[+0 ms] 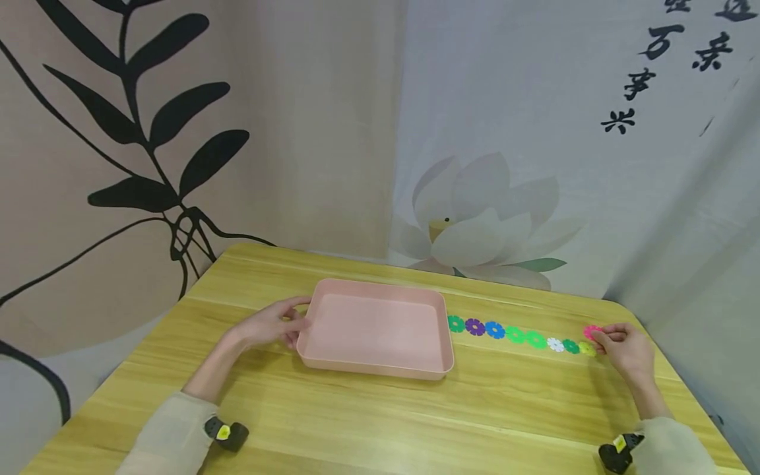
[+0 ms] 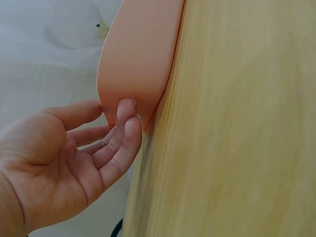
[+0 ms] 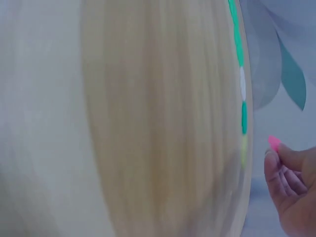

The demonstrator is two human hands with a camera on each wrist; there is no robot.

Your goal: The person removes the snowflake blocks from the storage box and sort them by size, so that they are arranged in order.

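Observation:
A shallow pink tray (image 1: 375,373) lies on the wooden table. My left hand (image 1: 280,323) holds it at the left end. In the left wrist view, my left hand (image 2: 74,153) has its thumb at the tray's rim and its bent fingers against the outer wall of the tray (image 2: 138,54). Over the right end of a row of flower-shaped discs, my right hand (image 1: 631,349) pinches a pink flower-shaped disc (image 1: 591,332). The right wrist view shows the pink disc (image 3: 274,143) between thumb and forefinger of the right hand (image 3: 296,187). Nearest below is a yellow disc (image 1: 586,349).
The row runs right from the tray: a teal disc (image 1: 456,324), a purple disc (image 1: 475,327), a blue disc (image 1: 495,330), two light green discs (image 1: 536,340), a white disc (image 1: 555,344) and a dark green disc (image 1: 571,347). A printed curtain (image 1: 332,132) hangs behind the table (image 1: 356,422).

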